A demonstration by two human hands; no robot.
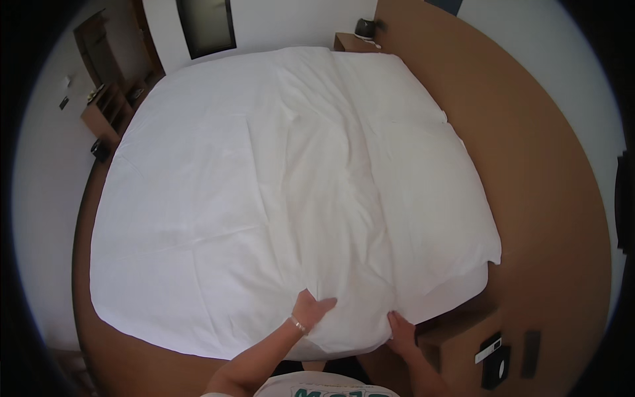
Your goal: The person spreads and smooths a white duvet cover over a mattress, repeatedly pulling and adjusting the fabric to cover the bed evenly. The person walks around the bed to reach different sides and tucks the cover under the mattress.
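A white duvet (208, 183) covers most of a wide bed, with a loose, rumpled fold (322, 198) running across it from the far side to the near side. My left hand (308, 311), with a bracelet at the wrist, rests against this fold at the near side. Its thumb points right, and its other fingers are hidden by the hand and cloth. To the right, my right hand (403, 331) has its fingertips closed on the duvet's near edge. Beyond the fold lies a smoother white stretch of bedding (426, 198), towards the headboard side.
A brown headboard panel (536, 164) curves along the right. Near my right hand, a bedside shelf (456, 342) carries a black item with a white device (488, 351). At the far side stands a nightstand (347, 43) with a black object (365, 28). An open wooden shelf unit (106, 111) stands left.
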